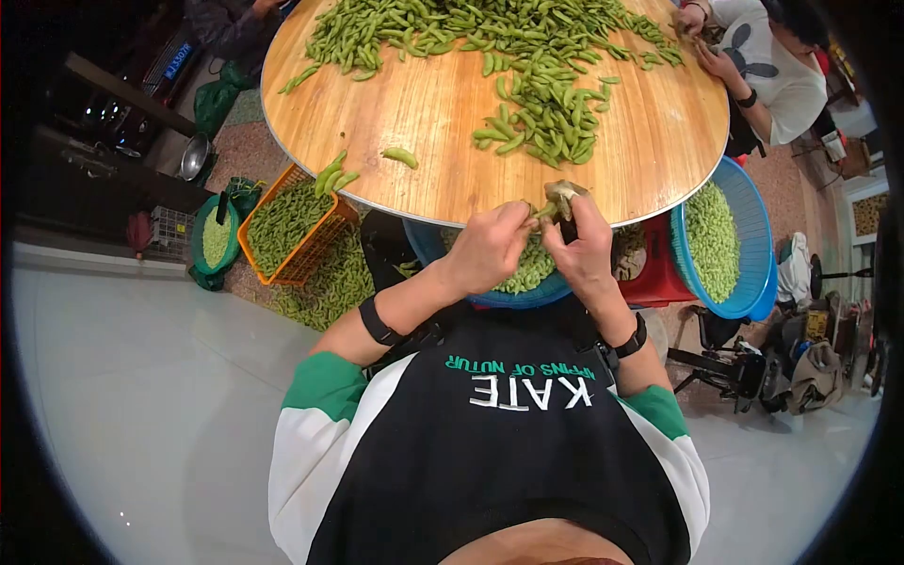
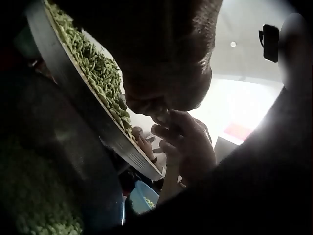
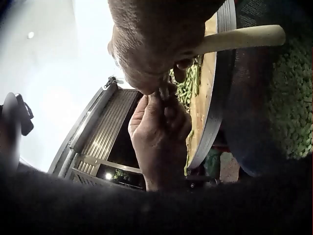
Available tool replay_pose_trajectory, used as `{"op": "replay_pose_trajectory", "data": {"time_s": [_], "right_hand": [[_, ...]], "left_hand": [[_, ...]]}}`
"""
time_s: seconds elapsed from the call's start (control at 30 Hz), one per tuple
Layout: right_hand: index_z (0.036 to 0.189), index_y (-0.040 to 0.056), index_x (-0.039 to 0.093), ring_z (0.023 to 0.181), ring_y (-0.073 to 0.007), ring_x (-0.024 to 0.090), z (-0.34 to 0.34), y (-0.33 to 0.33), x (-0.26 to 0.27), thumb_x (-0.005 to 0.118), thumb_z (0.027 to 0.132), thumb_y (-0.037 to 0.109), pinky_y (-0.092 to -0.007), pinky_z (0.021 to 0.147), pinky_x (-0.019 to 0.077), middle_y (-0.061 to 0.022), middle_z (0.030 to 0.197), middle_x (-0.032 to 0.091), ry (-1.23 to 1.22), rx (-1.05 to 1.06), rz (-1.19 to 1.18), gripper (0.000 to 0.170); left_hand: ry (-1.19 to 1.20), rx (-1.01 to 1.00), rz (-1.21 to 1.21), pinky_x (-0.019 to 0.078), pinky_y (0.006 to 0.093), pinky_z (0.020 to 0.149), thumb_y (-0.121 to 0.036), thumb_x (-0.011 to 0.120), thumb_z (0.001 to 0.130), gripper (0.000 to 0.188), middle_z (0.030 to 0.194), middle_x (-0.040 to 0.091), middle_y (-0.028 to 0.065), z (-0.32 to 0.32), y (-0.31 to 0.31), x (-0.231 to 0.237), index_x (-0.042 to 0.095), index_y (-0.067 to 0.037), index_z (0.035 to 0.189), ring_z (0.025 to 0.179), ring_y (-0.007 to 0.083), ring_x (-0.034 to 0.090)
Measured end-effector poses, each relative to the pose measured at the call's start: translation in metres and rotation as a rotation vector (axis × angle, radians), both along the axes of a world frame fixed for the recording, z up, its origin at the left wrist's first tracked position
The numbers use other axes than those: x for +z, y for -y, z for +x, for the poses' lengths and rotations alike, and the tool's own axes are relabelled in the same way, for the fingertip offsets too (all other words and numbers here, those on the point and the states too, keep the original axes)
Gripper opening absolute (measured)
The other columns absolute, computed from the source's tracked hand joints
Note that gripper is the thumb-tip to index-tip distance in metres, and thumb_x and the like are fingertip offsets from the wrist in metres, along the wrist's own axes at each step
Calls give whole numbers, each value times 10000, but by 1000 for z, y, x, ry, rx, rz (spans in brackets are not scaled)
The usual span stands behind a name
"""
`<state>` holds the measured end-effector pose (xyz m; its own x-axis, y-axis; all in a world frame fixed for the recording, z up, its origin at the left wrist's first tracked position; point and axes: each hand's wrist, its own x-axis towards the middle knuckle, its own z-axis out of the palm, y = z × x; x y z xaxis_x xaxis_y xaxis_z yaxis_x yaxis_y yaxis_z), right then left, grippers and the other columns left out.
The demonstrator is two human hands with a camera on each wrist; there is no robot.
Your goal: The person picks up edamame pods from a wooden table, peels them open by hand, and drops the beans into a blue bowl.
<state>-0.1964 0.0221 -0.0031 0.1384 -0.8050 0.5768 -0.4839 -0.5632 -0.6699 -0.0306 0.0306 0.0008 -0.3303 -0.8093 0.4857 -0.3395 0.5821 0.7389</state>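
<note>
At the near edge of the round wooden table (image 1: 424, 179), both hands meet over a blue basin (image 1: 551, 298) of shelled green beans. My left hand (image 1: 490, 247) pinches a green soybean pod (image 1: 544, 215) against the fingertips of my right hand (image 1: 582, 247). A grey-brown, whitish piece (image 1: 565, 190) covers part of the right fingertips. In the right wrist view, a pale rod-like handle (image 3: 244, 38) sticks out of the curled right hand; its other end is hidden. A heap of soybean pods (image 1: 551, 118) lies just beyond the hands, with a single pod (image 1: 400, 156) off to the left.
An orange crate (image 1: 309, 247) of pods stands left of the table, with more pods (image 1: 344, 278) on the floor. A blue basket (image 1: 753, 268) of shelled beans is at the right. Another person (image 1: 767, 85) works at the far right edge. A green-lined container (image 1: 215, 234) stands farther left.
</note>
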Motion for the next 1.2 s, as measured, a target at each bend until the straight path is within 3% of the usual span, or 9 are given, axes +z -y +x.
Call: {"op": "replay_pose_trajectory", "data": {"time_s": [0.1,0.17,0.23,0.3,0.33,0.77,0.83,1.0,1.2], "right_hand": [[1040,-8,602,767,-108,580,-4,5,-10,589,804,-49,-249,678,483,-91,871,622,48,22,89,239],[1016,-6,602,741,-119,588,-8,2,-13,585,803,-50,-255,659,483,-90,841,626,53,28,196,218],[991,-4,603,714,-129,596,-9,0,-14,580,801,-51,-262,641,483,-90,810,629,54,27,304,198],[908,-5,586,685,-304,607,-5,0,-13,602,764,-26,-337,623,477,-155,768,592,130,12,321,147],[908,-5,586,685,-304,607,-5,0,-13,602,764,-26,-337,623,477,-155,768,592,131,13,322,147],[921,-7,498,686,-381,531,-15,-5,-11,622,689,-76,-400,571,439,-183,790,488,-117,137,-53,272],[920,-8,500,685,-380,532,-19,-6,-13,623,685,-78,-398,568,439,-181,787,489,-115,113,-51,274],[933,-8,568,735,-312,615,-19,-16,-16,609,727,-91,-322,655,489,-151,824,588,-91,81,62,225],[939,-3,580,670,-337,571,-4,-17,-14,612,683,-88,-365,586,465,-161,770,539,47,88,31,273]], "left_hand": [[15,-7,-30,445,397,549,-23,511,879,61,732,547,196,-4,-10,-2,530,25,913,649,378,579],[50,7,-31,455,372,541,-42,511,900,75,717,561,171,-2,-11,-3,526,30,914,615,331,593],[-94,-50,543,457,286,515,-102,526,934,124,696,590,82,0,-7,-4,531,21,917,559,166,582],[-185,-103,696,447,252,509,-118,531,939,130,698,592,49,3,-2,-11,536,10,919,561,111,561],[-276,-155,845,437,219,502,-134,535,944,136,701,594,17,4,0,-13,541,0,921,562,56,540],[-319,-294,771,477,240,630,76,419,800,231,850,615,60,0,-2,-22,532,13,990,713,100,578],[-348,-212,494,505,290,697,49,468,805,143,821,630,127,-4,-5,-22,520,43,938,766,147,628],[-311,-114,616,503,280,671,12,546,847,132,810,630,108,0,-9,-3,531,36,976,739,139,617],[-288,-113,740,479,259,614,-27,622,841,161,768,608,65,22,-12,7,562,22,983,681,99,579]]}}
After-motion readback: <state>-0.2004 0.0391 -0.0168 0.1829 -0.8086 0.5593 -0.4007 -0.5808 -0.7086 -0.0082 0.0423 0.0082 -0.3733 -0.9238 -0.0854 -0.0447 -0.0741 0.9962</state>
